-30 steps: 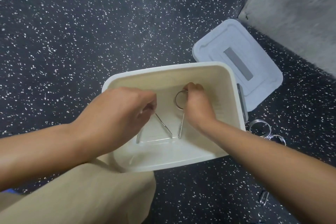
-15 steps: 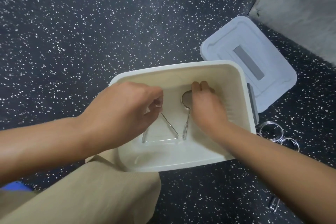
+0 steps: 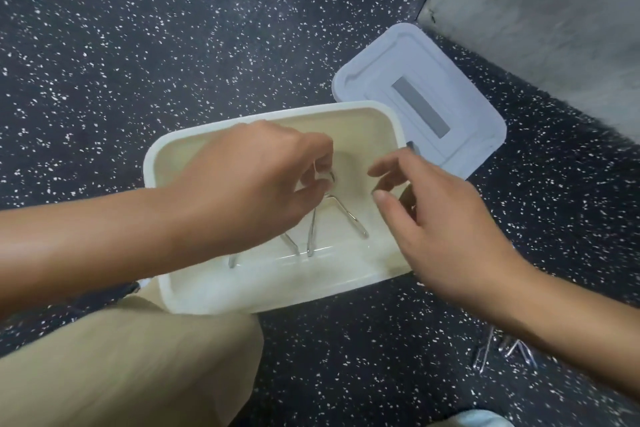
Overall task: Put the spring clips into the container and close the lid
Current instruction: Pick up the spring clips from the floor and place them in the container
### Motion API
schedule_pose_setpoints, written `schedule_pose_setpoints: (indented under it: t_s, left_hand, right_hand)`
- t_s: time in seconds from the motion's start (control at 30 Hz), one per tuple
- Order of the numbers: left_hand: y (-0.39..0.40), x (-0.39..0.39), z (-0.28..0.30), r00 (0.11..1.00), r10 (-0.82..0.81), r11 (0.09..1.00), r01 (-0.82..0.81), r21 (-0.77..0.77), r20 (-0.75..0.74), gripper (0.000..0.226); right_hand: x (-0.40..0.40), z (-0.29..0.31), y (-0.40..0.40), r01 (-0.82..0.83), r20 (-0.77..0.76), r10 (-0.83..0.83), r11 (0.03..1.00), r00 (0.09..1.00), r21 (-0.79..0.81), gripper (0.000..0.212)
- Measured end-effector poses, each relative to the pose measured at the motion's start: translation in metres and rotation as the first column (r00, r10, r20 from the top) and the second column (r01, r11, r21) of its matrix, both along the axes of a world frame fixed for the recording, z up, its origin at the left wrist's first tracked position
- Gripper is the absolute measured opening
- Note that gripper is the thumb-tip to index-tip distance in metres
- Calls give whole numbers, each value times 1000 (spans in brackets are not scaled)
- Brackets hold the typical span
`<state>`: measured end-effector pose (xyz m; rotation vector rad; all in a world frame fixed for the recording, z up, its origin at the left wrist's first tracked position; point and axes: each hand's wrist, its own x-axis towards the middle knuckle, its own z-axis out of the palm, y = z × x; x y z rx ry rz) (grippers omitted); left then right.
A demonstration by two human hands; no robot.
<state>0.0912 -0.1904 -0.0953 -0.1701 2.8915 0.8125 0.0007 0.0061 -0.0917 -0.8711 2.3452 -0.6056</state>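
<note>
A cream rectangular container [image 3: 173, 163] stands open on the dark speckled floor. Metal spring clips [image 3: 349, 215] lie inside it, their wire legs spread on the bottom. My left hand [image 3: 256, 180] reaches into the container, its fingers pinched on the ring end of one spring clip [image 3: 311, 232]. My right hand [image 3: 440, 218] hovers over the container's right rim, fingers apart and holding nothing. The pale grey lid [image 3: 433, 94] lies flat on the floor behind the container's right corner. More spring clips [image 3: 505, 350] lie on the floor at the lower right, partly hidden by my right forearm.
A grey concrete wall [image 3: 554, 17] rises at the upper right, close to the lid. My knee in beige trousers [image 3: 131, 367] sits just in front of the container. Speckled floor stretches to the left and behind.
My right hand has let go of its clip and lifted out of the container toward the right rim. My left hand has shifted right inside the container, holding a clip.
</note>
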Motion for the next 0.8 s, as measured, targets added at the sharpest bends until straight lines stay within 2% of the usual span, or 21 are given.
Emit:
schedule_pose_setpoints:
  t_s: [0.3, 0.57, 0.67, 0.8]
  left_hand:
    - [65, -33, 6, 989, -130, 987, 135, 86, -64, 18]
    - [121, -80, 4, 960, -268, 960, 273, 65, -76, 19]
    - [137, -101, -4, 946, -321, 946, 319, 58, 40, 25]
    - [153, -126, -22, 879, -381, 921, 387, 37, 287, 34]
  right_hand:
    - [-27, 21, 102, 232, 26, -233, 972, 972, 27, 15]
    - [-36, -16, 170, 447, 14, -449, 893, 894, 53, 13]
    - [-36, -37, 190, 481, 13, -485, 871, 875, 100, 13]
    - [-37, -61, 207, 379, 59, -398, 902, 915, 207, 16]
